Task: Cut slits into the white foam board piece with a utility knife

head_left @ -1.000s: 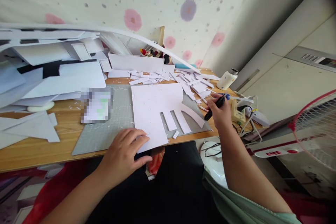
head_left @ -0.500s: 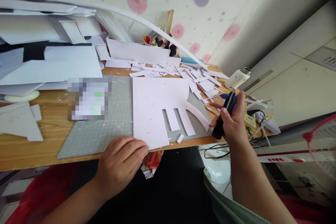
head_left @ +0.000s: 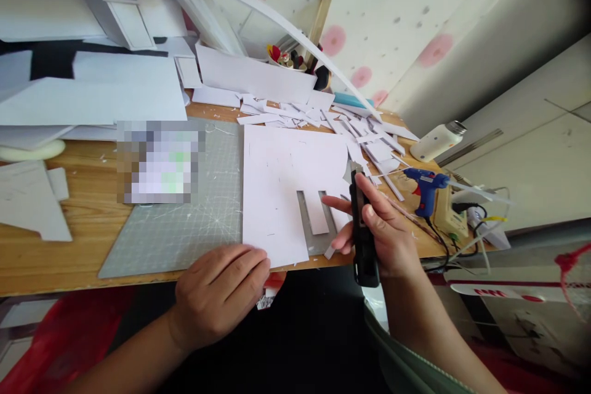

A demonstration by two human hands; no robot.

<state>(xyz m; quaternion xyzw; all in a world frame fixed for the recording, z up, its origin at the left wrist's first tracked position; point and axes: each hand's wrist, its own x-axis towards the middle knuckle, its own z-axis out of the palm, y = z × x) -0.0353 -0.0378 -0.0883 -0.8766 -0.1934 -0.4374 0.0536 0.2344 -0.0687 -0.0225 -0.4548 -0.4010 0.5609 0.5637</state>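
So, one flat white sheet of stiff card [head_left: 277, 166] sits dead centre, with two straight slots showing in its near part. Two hands: the left hand [head_left: 219, 295] is at 7 o'clock from the sheet, fingers together on its near edge, though I can't tell if the thumb pinches underneath. The right hand [head_left: 392, 240], at 4 o'clock, has thumb and fingers clamped on one long black utility knife [head_left: 364, 252], blade end up. There's one blue pistol-shaped glue gun [head_left: 427, 181] at 3 o'clock, one white speckled bottle [head_left: 436, 141] at 2, and way too many thin white offcuts [head_left: 369, 141] at 1 to count. Underneath it's a grey gridded cutting mat [head_left: 203, 228] on a light-brown wooden table [head_left: 92, 246], with a pale flower-print wall covering [head_left: 355, 0] at 12 and a whitish flat-fronted cabinet [head_left: 530, 135] past the bottle.
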